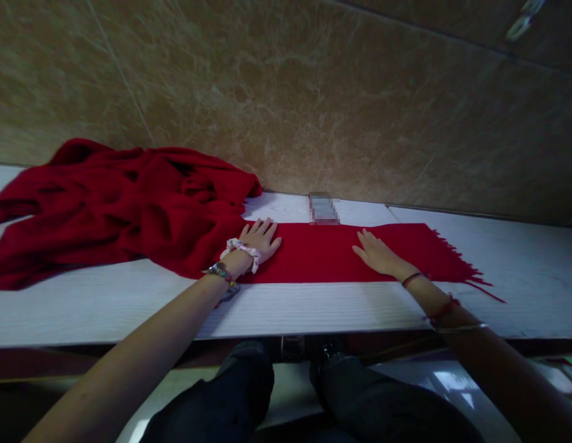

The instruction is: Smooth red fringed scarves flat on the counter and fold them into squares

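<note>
A red scarf (318, 255) with a fringed right end lies along a white wood-grain surface. Its right part is spread in a flat strip, while loose, crumpled red cloth (143, 197) is heaped at the left; I cannot tell whether it is all one piece. My left hand (262, 240) rests palm down on the flat strip beside the heap, fingers apart. Farther right, my right hand (377, 252) also lies flat on the red fabric, fingers stretched out, toward the fringe. Neither hand grasps anything.
A small blurred-out card-like item (324, 209) lies behind the strip, near the wall. The brown marbled wall (277, 92) rises directly behind the white surface (286, 307). My legs (240, 394) are below its front edge.
</note>
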Demonstrator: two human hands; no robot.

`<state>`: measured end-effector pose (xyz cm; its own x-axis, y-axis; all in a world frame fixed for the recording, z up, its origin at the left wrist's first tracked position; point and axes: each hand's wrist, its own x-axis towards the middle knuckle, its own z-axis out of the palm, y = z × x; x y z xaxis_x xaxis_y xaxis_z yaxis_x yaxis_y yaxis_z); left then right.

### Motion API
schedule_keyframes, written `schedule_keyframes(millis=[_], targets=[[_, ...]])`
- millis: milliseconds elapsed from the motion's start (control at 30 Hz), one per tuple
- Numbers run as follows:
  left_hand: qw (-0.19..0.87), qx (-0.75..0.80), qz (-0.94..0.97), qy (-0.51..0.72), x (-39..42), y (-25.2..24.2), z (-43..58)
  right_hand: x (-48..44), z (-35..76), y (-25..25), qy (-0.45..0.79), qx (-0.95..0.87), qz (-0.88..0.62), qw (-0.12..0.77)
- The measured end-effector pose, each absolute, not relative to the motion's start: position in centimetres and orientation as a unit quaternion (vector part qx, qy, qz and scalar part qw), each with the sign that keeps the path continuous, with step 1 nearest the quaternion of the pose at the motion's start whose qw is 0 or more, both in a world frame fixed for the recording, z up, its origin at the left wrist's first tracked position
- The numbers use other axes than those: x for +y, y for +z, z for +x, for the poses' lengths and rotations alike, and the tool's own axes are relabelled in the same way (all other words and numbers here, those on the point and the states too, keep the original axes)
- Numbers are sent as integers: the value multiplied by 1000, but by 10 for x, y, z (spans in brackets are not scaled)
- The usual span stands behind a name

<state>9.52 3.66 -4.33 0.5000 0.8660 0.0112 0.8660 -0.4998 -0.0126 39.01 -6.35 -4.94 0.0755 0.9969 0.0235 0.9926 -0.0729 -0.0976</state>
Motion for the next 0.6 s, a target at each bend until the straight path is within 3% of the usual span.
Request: schedule_keyframes(millis=[600], targets=[[-15, -537, -844, 4, 36, -40, 93, -36, 404, -54, 17, -629, -776, 47]])
